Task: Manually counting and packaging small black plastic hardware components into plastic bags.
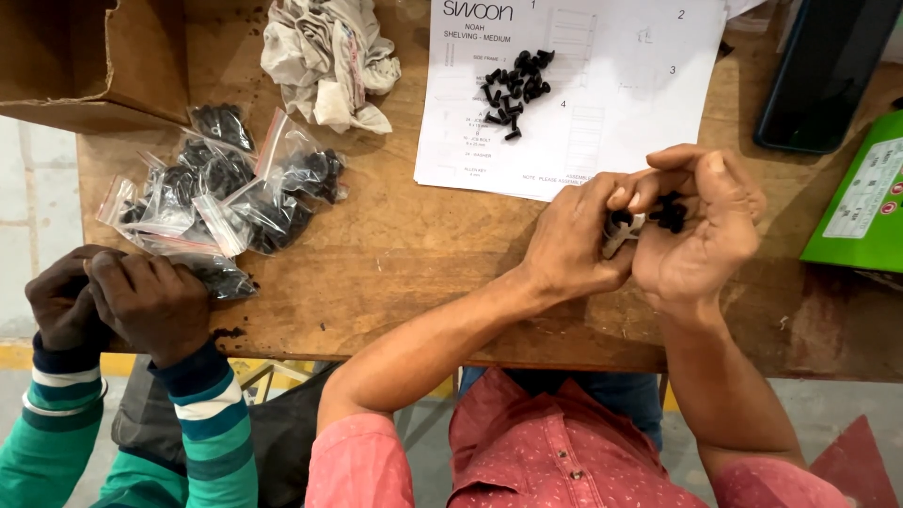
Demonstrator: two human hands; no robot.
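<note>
At the near right of the wooden table, item one: your right hand, palm up and cupped, carrying a small heap of black screws; tilt that palm or relax the cup and the screws will likely roll off, onto the table or past its near edge to the floor. Item two: your left hand, fingers pinched narrow on a small white-and-black piece pressed against the right palm; what the piece is cannot be told, and a slipped pinch could knock the heap loose. Item three: a loose cluster of black screws lying far off on the white instruction sheet; a nudge to the paper would scatter them. Item four: a pile of clear bags of black hardware at the left, beside a cardboard box and a crumpled cloth. Item five: another person's hands, in striped sleeves, clasped at the near left edge, touching one bag; a bump from there could shift the pile.
</note>
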